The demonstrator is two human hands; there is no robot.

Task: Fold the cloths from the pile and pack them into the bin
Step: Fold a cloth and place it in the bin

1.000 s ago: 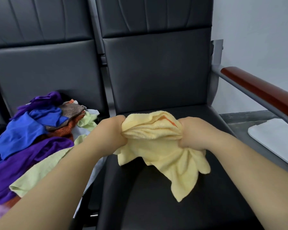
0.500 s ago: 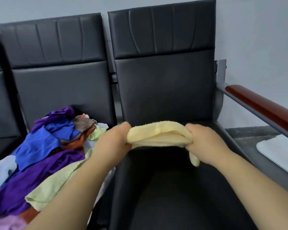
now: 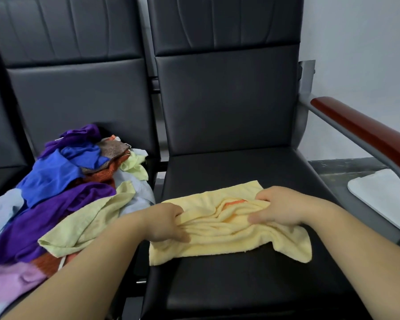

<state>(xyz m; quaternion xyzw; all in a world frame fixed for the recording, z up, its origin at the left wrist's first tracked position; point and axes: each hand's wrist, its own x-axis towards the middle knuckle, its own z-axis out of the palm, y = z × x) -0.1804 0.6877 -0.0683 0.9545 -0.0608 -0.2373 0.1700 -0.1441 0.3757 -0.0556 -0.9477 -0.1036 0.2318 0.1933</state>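
Cloth in hand: a yellow towel (image 3: 217,241) lies bunched across the right-hand bench seat (image 3: 240,285), near its front edge, with ridges through its middle and an orange tag (image 3: 234,202) showing in the creases.
Left hand (image 3: 169,221): clenched on the towel's left part, fingers curled into the gathered fabric.
Right hand (image 3: 280,207): grasping the towel's right part, thumb and fingers pinching a fold.
Pile of cloths (image 3: 62,181): heaped on the next seat to the left, one pale yellow-green cloth trailing toward the seat gap.
Bin: not clearly seen; a white object (image 3: 383,192) beyond the armrest (image 3: 360,130) may be it.
Risk: folding over the ridges would likely lock the creases in and give a lumpy, uneven fold.
Risk: the right corner hangs loose, and a tug could drag the towel off the front edge.
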